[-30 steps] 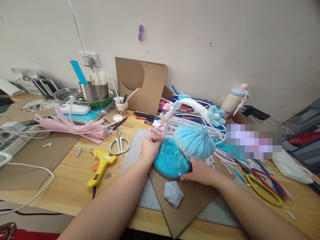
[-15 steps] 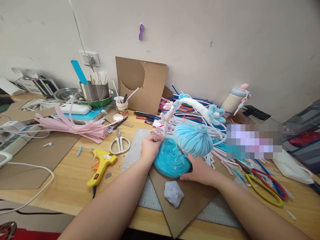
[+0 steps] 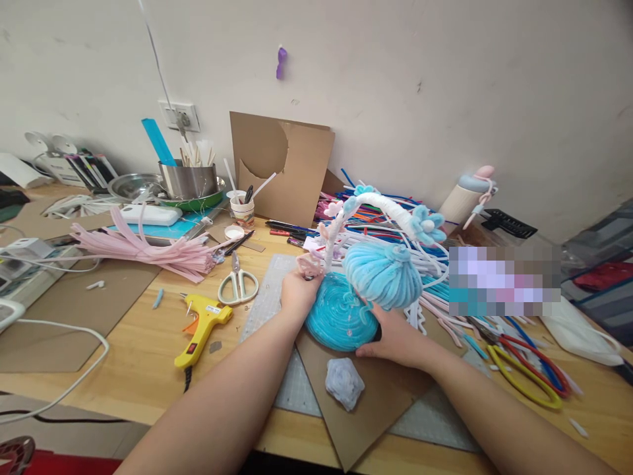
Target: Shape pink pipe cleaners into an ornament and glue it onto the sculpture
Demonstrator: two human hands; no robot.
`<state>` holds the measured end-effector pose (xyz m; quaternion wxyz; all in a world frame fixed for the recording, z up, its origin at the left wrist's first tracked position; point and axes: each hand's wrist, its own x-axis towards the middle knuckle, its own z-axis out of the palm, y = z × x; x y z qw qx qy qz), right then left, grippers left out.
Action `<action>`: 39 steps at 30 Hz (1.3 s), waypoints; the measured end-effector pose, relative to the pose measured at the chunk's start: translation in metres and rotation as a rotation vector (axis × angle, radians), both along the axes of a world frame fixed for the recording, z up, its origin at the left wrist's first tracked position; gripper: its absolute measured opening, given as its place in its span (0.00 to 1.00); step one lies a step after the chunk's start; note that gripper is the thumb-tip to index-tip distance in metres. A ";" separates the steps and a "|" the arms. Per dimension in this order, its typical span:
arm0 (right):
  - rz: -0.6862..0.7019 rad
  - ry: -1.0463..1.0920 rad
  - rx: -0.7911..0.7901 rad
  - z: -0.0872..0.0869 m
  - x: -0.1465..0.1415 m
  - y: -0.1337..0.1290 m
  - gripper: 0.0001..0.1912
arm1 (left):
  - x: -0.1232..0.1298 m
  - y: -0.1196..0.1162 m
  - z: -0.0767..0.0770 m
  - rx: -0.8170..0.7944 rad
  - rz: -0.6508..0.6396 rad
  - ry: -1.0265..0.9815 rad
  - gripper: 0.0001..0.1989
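Both hands hold a blue pipe-cleaner lamp by its round coiled base [image 3: 341, 313]. My left hand [image 3: 299, 290] is closed around the base's left edge, beside a small pink piece [image 3: 311, 264]; its fingertips are partly hidden. At the right edge, my right hand [image 3: 395, 336] curls round with its thumb in front and its other fingers behind the base. A white wrapped stem [image 3: 383, 203] arches up with pink and blue flowers [image 3: 426, 225] on it. The pleated blue shade [image 3: 383, 276] hangs over the base. A pale grey-blue rosette [image 3: 345, 382] lies in front on cardboard [image 3: 346, 435].
A yellow glue gun [image 3: 202, 330] and white-handled scissors [image 3: 238, 284] lie left of my left arm. Pliers [image 3: 529, 369] with red and yellow handles lie right. Pipe cleaners [image 3: 341, 218] pile up behind the lamp. A cutting mat [image 3: 297, 389] lies under the cardboard. A bottle [image 3: 462, 198] stands behind.
The whole view has shifted very slightly. Both hands keep their hold on the lamp's base, and nothing else has visibly moved.
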<state>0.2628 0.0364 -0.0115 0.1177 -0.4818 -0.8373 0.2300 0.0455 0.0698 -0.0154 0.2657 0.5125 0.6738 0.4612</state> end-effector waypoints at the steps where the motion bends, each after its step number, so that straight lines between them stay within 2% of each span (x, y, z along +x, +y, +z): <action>1: 0.000 0.000 -0.002 -0.001 0.001 0.000 0.51 | 0.000 0.000 0.000 -0.002 0.000 0.001 0.10; 13: -0.008 -0.023 -0.010 0.006 -0.003 -0.002 0.51 | -0.001 0.002 -0.005 0.017 0.002 0.001 0.11; 24: -0.003 -0.029 -0.003 -0.002 0.000 0.000 0.51 | 0.000 0.000 -0.001 0.031 -0.004 0.007 0.09; 33: -0.004 0.010 0.001 0.005 -0.003 -0.003 0.52 | -0.001 0.000 -0.003 0.064 -0.025 0.049 0.10; 39: 0.007 0.018 0.013 0.001 -0.001 0.000 0.51 | 0.000 -0.001 -0.002 0.082 -0.044 0.097 0.07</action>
